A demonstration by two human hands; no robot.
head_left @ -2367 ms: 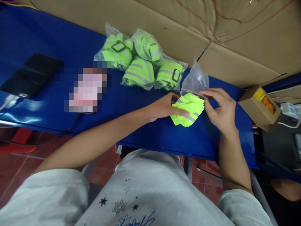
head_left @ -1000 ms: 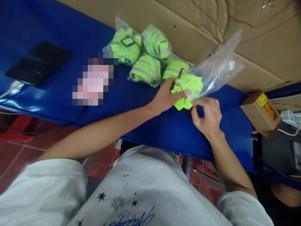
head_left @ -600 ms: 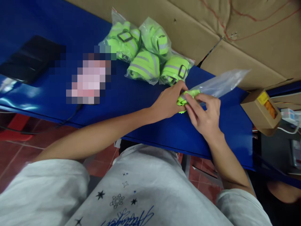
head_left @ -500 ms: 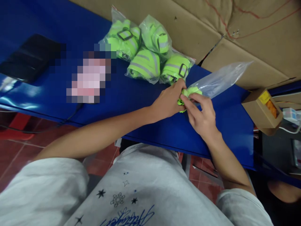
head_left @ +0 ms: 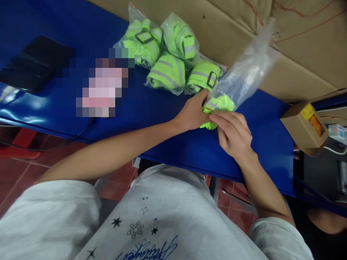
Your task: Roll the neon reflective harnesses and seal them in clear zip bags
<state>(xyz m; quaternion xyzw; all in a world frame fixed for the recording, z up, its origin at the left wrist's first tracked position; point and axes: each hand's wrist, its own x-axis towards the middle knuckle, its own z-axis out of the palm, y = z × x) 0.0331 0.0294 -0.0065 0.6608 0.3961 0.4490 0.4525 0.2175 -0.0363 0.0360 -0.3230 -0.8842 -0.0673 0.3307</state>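
Observation:
My left hand (head_left: 193, 112) is closed around a bundle of neon yellow-green reflective strap (head_left: 208, 125), over the front part of the table. A clear plastic zip bag (head_left: 245, 70) covers the bundle's upper part, and its long loose end sticks up to the right, blurred. At the bag's mouth, where a thin red line shows, my right hand (head_left: 235, 134) has its fingers pinched on the edge. Just behind my hands lie several bagged bundles of the same strap (head_left: 166, 74), some with a black buckle showing.
The blue table (head_left: 159, 139) runs against a brown cardboard-covered wall (head_left: 233, 32). A black object (head_left: 34, 63) and a pixelated patch (head_left: 103, 90) are at left. A cardboard box (head_left: 303, 124) with an orange window stands beyond the right end. Part of another person (head_left: 326, 220) shows at lower right.
The plastic bag has swung up from lying low to the right, and its mouth now covers more of the strap bundle. My right hand has shifted slightly down and right.

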